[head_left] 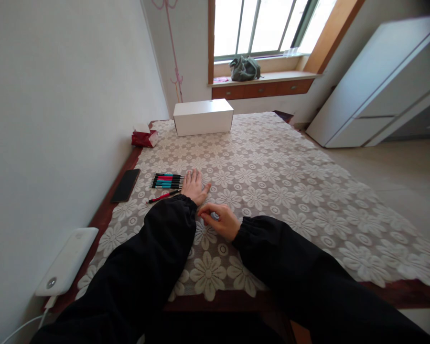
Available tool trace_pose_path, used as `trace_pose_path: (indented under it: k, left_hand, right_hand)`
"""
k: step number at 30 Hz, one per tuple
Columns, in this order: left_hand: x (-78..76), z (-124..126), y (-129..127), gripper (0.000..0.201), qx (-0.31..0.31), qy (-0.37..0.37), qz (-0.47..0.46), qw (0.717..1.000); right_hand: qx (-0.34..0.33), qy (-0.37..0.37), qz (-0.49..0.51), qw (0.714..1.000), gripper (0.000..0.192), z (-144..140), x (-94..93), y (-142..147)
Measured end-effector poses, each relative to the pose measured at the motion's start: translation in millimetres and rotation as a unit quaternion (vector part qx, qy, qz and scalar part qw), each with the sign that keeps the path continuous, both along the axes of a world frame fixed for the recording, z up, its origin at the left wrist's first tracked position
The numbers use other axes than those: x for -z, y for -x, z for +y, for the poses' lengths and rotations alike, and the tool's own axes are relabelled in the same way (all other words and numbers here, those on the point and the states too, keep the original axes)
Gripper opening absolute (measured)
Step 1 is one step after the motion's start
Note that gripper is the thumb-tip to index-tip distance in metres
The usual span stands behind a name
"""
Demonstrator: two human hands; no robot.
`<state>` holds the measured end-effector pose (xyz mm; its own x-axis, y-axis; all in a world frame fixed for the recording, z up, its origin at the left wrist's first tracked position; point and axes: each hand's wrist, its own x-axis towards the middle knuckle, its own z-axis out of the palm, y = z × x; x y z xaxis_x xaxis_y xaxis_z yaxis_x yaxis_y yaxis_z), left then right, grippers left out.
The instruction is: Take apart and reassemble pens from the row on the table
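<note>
Teal pens (166, 184) lie beside the left hand (195, 189), any lettering unreadable.

The left hand (195, 188) is lying palm down, fingers (194, 176) stretching forward; the right hand (225, 221) is curling close beside it, thumb (210, 220) and forefinger (208, 207) perhaps meeting.

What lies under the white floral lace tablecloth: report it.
A dark red table shows past the near and left edges of the white floral lace tablecloth; everything farther under it is covered and cannot be seen.
</note>
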<state>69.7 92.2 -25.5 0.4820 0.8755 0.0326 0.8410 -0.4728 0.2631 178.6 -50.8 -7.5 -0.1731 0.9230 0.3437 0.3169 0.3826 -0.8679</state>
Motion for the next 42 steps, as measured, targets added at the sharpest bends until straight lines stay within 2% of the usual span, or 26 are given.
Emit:
trace_pose_path:
  k: [4,6,9,12,15,18,22,34,42]
  left_hand:
    - [-1.8,0,1,0.076,0.007,0.001,-0.006,1.0]
    - [-5.3,-3,4,0.072,0.034,0.009,-0.034,0.999]
    - [-16.3,-13,18,0.055,0.101,0.02,-0.068,0.992]
    - [-29.5,-29,46,0.033,0.134,0.009,-0.089,0.987]
    - [-35.8,-42,82,0.021,0.123,0.005,-0.059,0.991]
    - [-34.0,-46,114,0.019,0.079,-0.02,-0.016,0.997]
    - [-30.3,-38,138,0.02,0.034,-0.046,0.007,0.998]
    - [-23.3,-13,136,0.03,0.05,-0.069,-0.005,0.996]
    - [-24.5,-4,133,0.034,0.052,-0.065,-0.017,0.996]
  right_hand:
    - [0.004,-0.003,-0.001,1.0,0.011,1,1.4,0]
    - [0.005,-0.003,-0.001,1.0,0.012,1,2.3,0]
    - [0.006,-0.003,-0.002,1.0,0.011,1,3.0,-1]
    - [0.002,0.005,0.004,1.0,0.011,0,2.8,-1]
    - [-0.002,0.01,0.012,1.0,0.012,-1,2.4,0]
    - [-0.001,0.011,0.017,1.0,0.012,-1,2.9,0]
    - [0.003,0.011,0.012,1.0,0.013,-1,4.1,-1]
    - [0.0,0.008,0.012,1.0,0.012,-1,2.4,-2]
    - [-0.002,0.003,0.01,1.0,0.012,-1,3.9,-1]
